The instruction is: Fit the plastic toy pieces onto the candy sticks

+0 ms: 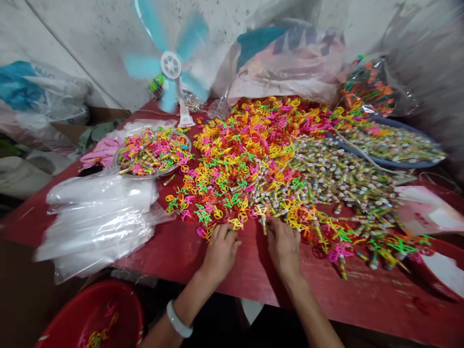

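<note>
My left hand (222, 249) rests low over the red table, its fingers curled together. Just beyond its fingertips lies a yellow plastic piece (237, 223); whether the fingers grip anything is hidden. Across a small gap, my right hand (285, 244) is closed, with a thin yellow-green tube (264, 226) at its fingertips. In front of both hands spreads a big heap of small plastic pieces (232, 169) in yellow, red, pink, green and orange, some wheel-shaped. Many small tubes with whitish ends (337, 174) lie heaped to its right. A pale bangle (178, 320) circles my left wrist.
A metal bowl (117, 162) of mixed pieces and clear plastic bags (105, 212) are on the left. Behind spins a blue fan (171, 65). A blue basin (416, 164) of tubes stands back right. Red basins sit lower left (126, 295) and at the right edge (449, 249).
</note>
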`<action>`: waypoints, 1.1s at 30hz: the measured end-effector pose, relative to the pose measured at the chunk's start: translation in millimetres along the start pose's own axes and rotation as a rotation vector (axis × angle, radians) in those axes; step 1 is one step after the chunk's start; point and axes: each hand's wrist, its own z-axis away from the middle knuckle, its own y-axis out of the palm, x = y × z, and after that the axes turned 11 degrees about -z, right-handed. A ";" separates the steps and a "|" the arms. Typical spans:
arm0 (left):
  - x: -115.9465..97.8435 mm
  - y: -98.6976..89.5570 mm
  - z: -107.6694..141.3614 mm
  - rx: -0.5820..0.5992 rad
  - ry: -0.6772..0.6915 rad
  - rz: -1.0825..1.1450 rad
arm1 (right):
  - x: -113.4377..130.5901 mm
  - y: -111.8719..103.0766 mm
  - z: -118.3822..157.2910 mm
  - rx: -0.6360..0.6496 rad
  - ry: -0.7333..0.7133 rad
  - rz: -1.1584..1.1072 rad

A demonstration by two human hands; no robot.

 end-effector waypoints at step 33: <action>-26.8 -8.1 11.1 0.224 -0.084 -0.192 | 16.3 -10.0 50.2 0.063 0.201 -0.475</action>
